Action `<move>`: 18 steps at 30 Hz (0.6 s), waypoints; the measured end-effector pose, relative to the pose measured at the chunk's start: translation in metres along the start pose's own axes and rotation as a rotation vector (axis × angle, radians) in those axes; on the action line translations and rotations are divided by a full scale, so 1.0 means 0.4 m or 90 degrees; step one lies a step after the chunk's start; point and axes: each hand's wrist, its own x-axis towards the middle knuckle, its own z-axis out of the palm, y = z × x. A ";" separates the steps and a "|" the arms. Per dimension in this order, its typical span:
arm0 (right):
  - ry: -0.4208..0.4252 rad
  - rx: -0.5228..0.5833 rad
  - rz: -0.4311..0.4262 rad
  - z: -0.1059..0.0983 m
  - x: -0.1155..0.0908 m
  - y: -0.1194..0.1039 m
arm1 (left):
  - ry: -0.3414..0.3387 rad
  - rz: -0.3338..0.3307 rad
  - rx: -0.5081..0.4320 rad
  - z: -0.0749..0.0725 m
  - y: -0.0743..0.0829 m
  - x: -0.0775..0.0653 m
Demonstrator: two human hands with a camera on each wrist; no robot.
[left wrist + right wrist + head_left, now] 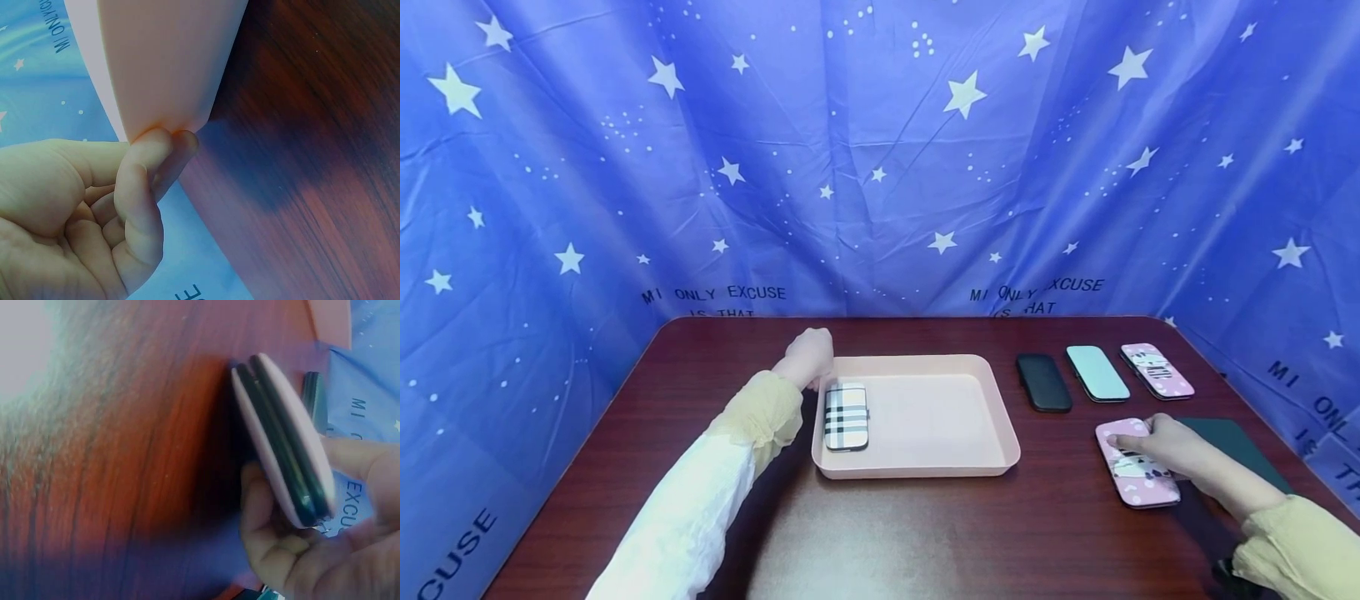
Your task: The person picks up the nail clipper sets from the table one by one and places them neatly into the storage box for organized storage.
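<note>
My left hand (808, 357) is at the far left corner of a shallow pale pink tray (932, 421). In the left wrist view, thumb and fingers pinch the wall of the tray (169, 62). Inside the tray, along its left side, lies a black-and-white plaid case (847, 421). To the right of the tray, my right hand (1176, 450) grips a pink patterned clasp case (1142, 492). The right wrist view shows this pink case (284, 440) edge-on, closed, with a dark seam; thumb and fingers hold it from opposite faces, over the table.
Behind the right hand, a black case (1043, 385), a mint case (1097, 373) and another pink case (1161, 372) lie in a row. A dark green flat item (1236, 446) lies by the table's right edge. A blue starry curtain (880, 217) surrounds the brown table (880, 533).
</note>
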 end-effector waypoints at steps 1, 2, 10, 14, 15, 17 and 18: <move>-0.015 0.032 0.008 -0.001 -0.001 0.002 | 0.000 0.001 -0.002 -0.001 0.000 0.001; -0.030 0.059 0.016 -0.002 -0.002 0.004 | 0.000 0.001 -0.004 -0.001 0.001 0.001; -0.094 0.195 0.068 0.001 0.001 0.021 | -0.006 -0.003 -0.018 -0.001 0.000 0.004; -0.105 0.215 0.066 0.000 0.000 0.024 | -0.003 -0.003 -0.008 0.002 -0.002 0.006; -0.106 0.218 0.066 0.000 0.000 0.024 | -0.004 -0.003 -0.006 0.002 -0.001 0.005; -0.108 0.229 0.065 -0.001 0.000 0.025 | -0.005 -0.005 -0.002 0.002 0.000 0.003; -0.110 0.238 0.065 -0.001 0.001 0.025 | -0.005 -0.007 -0.002 0.001 0.000 0.002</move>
